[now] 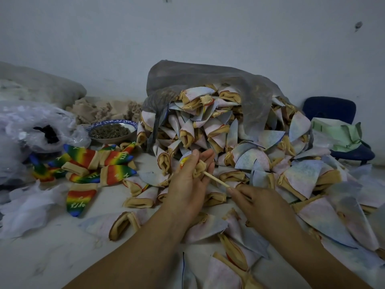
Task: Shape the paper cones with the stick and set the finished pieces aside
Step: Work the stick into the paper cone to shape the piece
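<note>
— What's nearest?
— The right hand, fingers pinched together on the near end of the stick. The stick's far end sits inside the cone, which the left hand grips with curled fingers.
— And beyond?
— Rainbow cones lie at left. Farther back, pale cones spill from a grey bag, with a bowl to its left.
</note>
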`<state>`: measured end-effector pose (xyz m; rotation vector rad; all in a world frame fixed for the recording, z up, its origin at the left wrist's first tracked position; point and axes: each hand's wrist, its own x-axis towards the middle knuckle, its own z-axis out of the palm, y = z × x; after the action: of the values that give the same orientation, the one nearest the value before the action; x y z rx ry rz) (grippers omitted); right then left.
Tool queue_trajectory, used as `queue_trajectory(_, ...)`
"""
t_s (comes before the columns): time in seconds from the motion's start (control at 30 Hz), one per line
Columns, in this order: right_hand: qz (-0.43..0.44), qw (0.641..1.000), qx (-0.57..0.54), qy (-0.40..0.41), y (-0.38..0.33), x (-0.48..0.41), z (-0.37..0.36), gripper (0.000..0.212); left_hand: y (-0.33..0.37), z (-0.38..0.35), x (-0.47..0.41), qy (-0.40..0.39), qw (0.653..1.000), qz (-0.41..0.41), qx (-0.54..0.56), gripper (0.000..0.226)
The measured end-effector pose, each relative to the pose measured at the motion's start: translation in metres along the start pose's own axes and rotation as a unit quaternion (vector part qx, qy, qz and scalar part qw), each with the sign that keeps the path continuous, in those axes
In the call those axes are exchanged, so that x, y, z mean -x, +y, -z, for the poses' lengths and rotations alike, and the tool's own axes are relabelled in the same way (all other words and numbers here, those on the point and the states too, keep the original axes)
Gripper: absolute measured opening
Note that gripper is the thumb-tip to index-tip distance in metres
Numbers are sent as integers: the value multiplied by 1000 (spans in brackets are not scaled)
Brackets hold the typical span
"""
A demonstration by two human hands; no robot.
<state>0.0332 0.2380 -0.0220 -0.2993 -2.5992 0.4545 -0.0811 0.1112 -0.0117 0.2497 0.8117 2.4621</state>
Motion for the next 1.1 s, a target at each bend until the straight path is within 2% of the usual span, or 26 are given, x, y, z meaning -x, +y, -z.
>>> queue_trajectory(0.07,5,1000,-4,3,3,0,0,59,-2,0,1,-16,1000,7,6,39)
queue_trajectory(0.13,19,1000,-10,5,5,-2,-1,62,-4,-2,2,-26,999,21,1,31)
queue_trajectory(0.33,49,997,-54,-1,4,-5,-2,56,-6,-3,5,-50,998,23,-18,56)
queue_trajectory(0.47,41,991,-126,10,0,-3,-8,55,-5,-5,7,-58,998,14,-11,40)
queue_trajectory(0.63,-11,983,-182,-20,-5,0,-10,57,-5,-8,9,-63,997,8,-42,50)
queue_trajectory(0.73,-13,983,-183,-23,-5,2,-11,53,-6,-8,9,-71,994,-4,-79,52)
queue_trajectory(0.87,-12,987,-157,-6,-2,3,-10,45,-7,-2,8,-62,988,-25,-138,41)
queue_trajectory(1.0,-39,991,-125,-5,5,0,-8,50,-7,2,5,-39,986,-46,-157,26)
queue_trajectory(1.03,-44,992,-118,-7,6,-1,-8,51,-5,1,5,-38,985,-45,-160,27)
queue_trajectory(1.1,-50,992,-112,-9,7,-2,-7,55,-3,-1,4,-39,986,-30,-158,44)
